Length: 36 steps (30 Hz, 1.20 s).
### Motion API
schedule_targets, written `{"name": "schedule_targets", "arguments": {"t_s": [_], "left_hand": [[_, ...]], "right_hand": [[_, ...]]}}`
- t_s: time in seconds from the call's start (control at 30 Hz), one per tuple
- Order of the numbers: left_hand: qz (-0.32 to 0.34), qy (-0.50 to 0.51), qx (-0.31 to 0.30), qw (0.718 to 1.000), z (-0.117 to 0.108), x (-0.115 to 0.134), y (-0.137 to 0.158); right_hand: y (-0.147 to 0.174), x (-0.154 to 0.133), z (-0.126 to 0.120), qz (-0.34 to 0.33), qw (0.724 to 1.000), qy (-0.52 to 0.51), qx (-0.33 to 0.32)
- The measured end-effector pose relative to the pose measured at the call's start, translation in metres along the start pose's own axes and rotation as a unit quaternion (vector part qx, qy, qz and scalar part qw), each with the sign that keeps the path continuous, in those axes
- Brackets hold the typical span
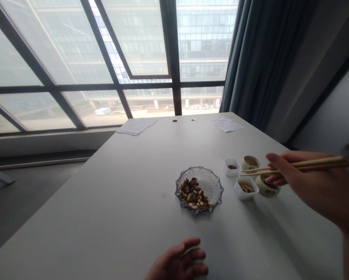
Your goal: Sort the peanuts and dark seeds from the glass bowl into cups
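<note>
My right hand [302, 179] grips a pair of wooden chopsticks [317, 161], their tips pointing left above a small white cup [246, 194] of light brown pieces. Whether the tips pinch anything is too small to tell. Just behind stands another white cup [231, 171] with dark bits in it. Two round cream-coloured jars [267, 190] are beside the cups, the nearer one partly hidden by my fingers. A clear scalloped glass bowl [213, 182] holds a mix of peanuts and darker pieces on its left side. My left hand [186, 260] rests near the front, fingers apart and holding nothing.
The white table [119, 194] reaches to large windows. Stacked papers [136, 126] lie at its far left and more sheets [227, 124] at its far right. Two round spots [175, 121] sit near the far edge. A dark curtain [256, 58] hangs on the right.
</note>
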<state>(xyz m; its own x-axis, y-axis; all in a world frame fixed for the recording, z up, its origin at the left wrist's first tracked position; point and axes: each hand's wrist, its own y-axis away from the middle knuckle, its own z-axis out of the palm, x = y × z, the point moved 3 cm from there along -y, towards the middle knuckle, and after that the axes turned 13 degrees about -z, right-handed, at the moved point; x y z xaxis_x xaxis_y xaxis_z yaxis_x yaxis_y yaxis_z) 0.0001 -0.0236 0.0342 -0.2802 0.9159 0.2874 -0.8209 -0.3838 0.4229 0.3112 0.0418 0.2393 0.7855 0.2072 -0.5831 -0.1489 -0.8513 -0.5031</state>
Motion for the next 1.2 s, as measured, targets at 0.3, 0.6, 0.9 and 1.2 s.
{"name": "schedule_targets", "arguments": {"t_s": [0.3, 0.6, 0.9, 1.2], "left_hand": [[0.003, -0.005, -0.01, 1.0, -0.003, 0.0, -0.003], [0.007, 0.0, -0.012, 1.0, 0.0, 0.0, -0.002], [-0.003, 0.002, -0.02, 1.0, -0.007, 0.0, -0.003], [0.003, 0.002, -0.008, 1.0, -0.002, -0.001, -0.004]], "right_hand": [[-0.007, -0.003, 0.012, -0.054, 0.998, -0.026, 0.024], [-0.009, -0.005, 0.008, -0.049, 0.996, -0.017, 0.068], [0.01, -0.023, 0.058, -0.054, 0.976, -0.16, -0.135], [0.019, -0.015, 0.107, -0.009, 0.947, -0.229, -0.224]]}}
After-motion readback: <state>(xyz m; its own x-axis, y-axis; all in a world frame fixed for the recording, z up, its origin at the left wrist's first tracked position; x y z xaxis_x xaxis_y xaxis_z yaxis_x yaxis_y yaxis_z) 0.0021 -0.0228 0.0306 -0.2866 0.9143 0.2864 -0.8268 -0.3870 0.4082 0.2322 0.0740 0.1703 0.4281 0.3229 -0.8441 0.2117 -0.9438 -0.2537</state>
